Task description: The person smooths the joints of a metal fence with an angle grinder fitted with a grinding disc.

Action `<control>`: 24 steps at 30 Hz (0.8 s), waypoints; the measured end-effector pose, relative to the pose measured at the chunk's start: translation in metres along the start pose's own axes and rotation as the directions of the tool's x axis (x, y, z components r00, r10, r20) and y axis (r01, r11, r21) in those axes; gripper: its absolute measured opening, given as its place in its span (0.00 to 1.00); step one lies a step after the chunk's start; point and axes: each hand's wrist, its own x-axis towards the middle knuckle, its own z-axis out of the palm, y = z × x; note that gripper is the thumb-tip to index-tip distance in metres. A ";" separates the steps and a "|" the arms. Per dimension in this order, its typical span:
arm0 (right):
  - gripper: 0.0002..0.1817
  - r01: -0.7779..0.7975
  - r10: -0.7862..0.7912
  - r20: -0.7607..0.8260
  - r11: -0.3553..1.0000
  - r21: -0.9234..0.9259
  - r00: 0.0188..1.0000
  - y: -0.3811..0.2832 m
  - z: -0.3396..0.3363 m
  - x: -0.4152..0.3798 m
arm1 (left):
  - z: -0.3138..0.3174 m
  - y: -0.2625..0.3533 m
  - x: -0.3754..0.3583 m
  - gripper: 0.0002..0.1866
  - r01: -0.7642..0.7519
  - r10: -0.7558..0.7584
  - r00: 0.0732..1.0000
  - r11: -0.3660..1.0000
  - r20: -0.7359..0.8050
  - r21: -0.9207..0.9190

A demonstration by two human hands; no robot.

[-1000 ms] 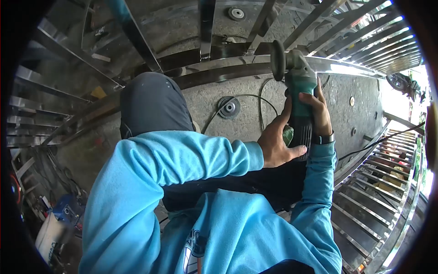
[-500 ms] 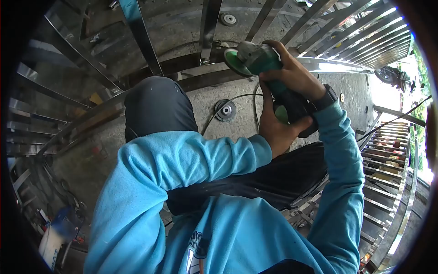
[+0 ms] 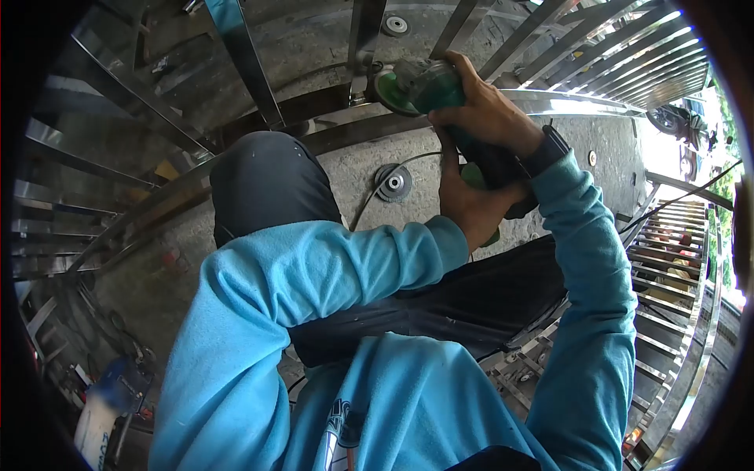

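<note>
"Metalwork first, being biggest: what rings the view?"

"A barred frame [image 3: 245, 63] from nine o'clock round to two, and a slatted panel [image 3: 671, 271] at three to four. Inside lies the concrete floor [image 3: 616, 177], with a dark-trousered knee [image 3: 271, 184] at ten."

"And the tool?"

"An angle grinder [image 3: 440, 88] at one o'clock, held off the floor, its head aimed toward half past ten. I'd judge it heavy for its length, weighted to the nose, rigid, with a casing that could slip in a sweaty palm."

"Where should one take hold?"

"Where it's held now, I'd say. The right hand [image 3: 493, 114] curls over the housing behind the head, some fingers out of sight. The left hand [image 3: 473, 204] wraps the rear of the body, thumb laid across it."

"Any fragile part?"

"Likely the green disc [image 3: 390, 94]; a sideways knock might chip it, and it's no place for fingers. Whether it touches the lower rail [image 3: 345, 136], I can't tell."

"Smaller still?"

"A loose wheel [image 3: 394, 182] on the floor, twelve o'clock from centre, then a black wristband [image 3: 544, 153] on the right wrist."
</note>
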 end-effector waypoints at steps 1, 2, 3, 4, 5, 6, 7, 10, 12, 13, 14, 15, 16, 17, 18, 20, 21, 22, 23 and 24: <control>0.48 0.004 -0.004 -0.007 1.000 -0.021 1.000 0.001 0.001 0.002 | -0.001 0.001 0.002 0.74 -0.004 0.004 1.000 1.000 0.005 -0.012; 0.48 0.005 -0.005 -0.006 1.000 -0.023 1.000 0.002 0.001 0.001 | -0.001 0.001 0.002 0.74 -0.009 0.009 1.000 1.000 0.008 -0.024; 0.48 0.006 -0.006 0.002 1.000 0.015 1.000 0.001 0.000 0.000 | -0.003 -0.003 0.003 0.74 -0.012 0.012 1.000 1.000 0.007 -0.026; 0.48 0.008 -0.008 0.011 0.999 0.053 1.000 0.001 0.000 -0.002 | -0.003 -0.007 0.003 0.74 -0.041 0.040 0.999 0.999 0.014 0.016; 0.48 0.011 -0.011 0.014 0.999 0.049 1.000 0.001 -0.001 -0.004 | -0.003 -0.011 0.003 0.74 -0.069 0.068 0.997 0.996 0.022 0.057; 0.48 0.007 -0.007 -0.001 0.999 0.043 1.000 0.000 -0.001 -0.008 | -0.003 -0.010 0.001 0.74 -0.071 0.071 0.997 0.996 0.020 0.053; 0.48 0.001 -0.001 -0.015 0.999 0.037 1.000 -0.001 -0.002 -0.013 | -0.002 -0.008 -0.003 0.75 -0.024 0.023 0.999 0.999 0.042 0.028; 0.48 -0.089 0.090 -0.026 0.996 0.012 0.996 -0.006 -0.009 -0.030 | 0.000 -0.007 -0.014 0.75 0.031 -0.031 0.994 1.000 0.101 0.005; 0.48 -0.095 0.095 -0.042 0.995 0.014 0.995 0.006 -0.014 -0.044 | 0.002 -0.005 -0.022 0.75 0.035 -0.036 0.990 0.999 0.135 0.005; 0.48 -0.098 0.099 -0.054 0.995 0.022 0.994 0.013 -0.016 -0.050 | 0.004 -0.003 -0.026 0.74 0.009 -0.026 0.987 0.995 0.161 0.104; 0.48 -0.100 0.101 -0.048 0.995 0.015 0.994 0.018 -0.018 -0.058 | 0.005 -0.001 -0.029 0.73 -0.016 -0.022 0.982 0.980 0.185 0.200; 0.49 -0.157 0.164 -0.043 0.979 0.128 0.986 0.022 -0.021 -0.067 | 0.007 -0.002 -0.030 0.72 0.047 -0.082 0.964 0.989 0.252 0.140; 0.51 -0.211 0.226 -0.034 0.948 0.239 0.974 0.023 -0.023 -0.075 | 0.008 -0.003 -0.032 0.72 0.051 -0.083 0.965 0.990 0.251 0.130; 0.51 -0.244 0.256 -0.033 0.947 0.209 0.966 0.021 -0.027 -0.083 | 0.009 -0.004 -0.035 0.72 0.048 -0.087 0.954 0.989 0.289 0.139; 0.51 -0.250 0.262 -0.034 0.946 0.205 0.964 0.017 -0.028 -0.087 | 0.010 -0.004 -0.038 0.72 0.043 -0.091 0.940 0.988 0.328 0.150; 0.51 -0.248 0.261 -0.037 0.945 0.215 0.965 0.012 -0.028 -0.094 | 0.013 -0.002 -0.043 0.72 0.045 -0.089 0.946 0.988 0.313 0.144; 0.51 -0.250 0.265 -0.040 0.944 0.215 0.964 0.015 -0.026 -0.092 | 0.015 -0.002 -0.044 0.72 0.044 -0.084 0.954 0.989 0.289 0.142; 0.50 -0.217 0.230 -0.045 0.956 0.196 0.972 0.022 -0.023 -0.088 | 0.016 -0.002 -0.044 0.72 0.044 -0.085 0.953 0.989 0.292 0.143; 0.50 -0.183 0.195 -0.048 0.967 0.177 0.980 0.026 -0.022 -0.083 | 0.017 -0.001 -0.042 0.72 0.030 -0.067 0.966 0.988 0.250 0.150; 0.50 -0.183 0.194 -0.048 0.967 0.178 0.980 0.023 -0.021 -0.078 | 0.016 0.001 -0.040 0.72 0.015 -0.048 0.977 0.987 0.207 0.157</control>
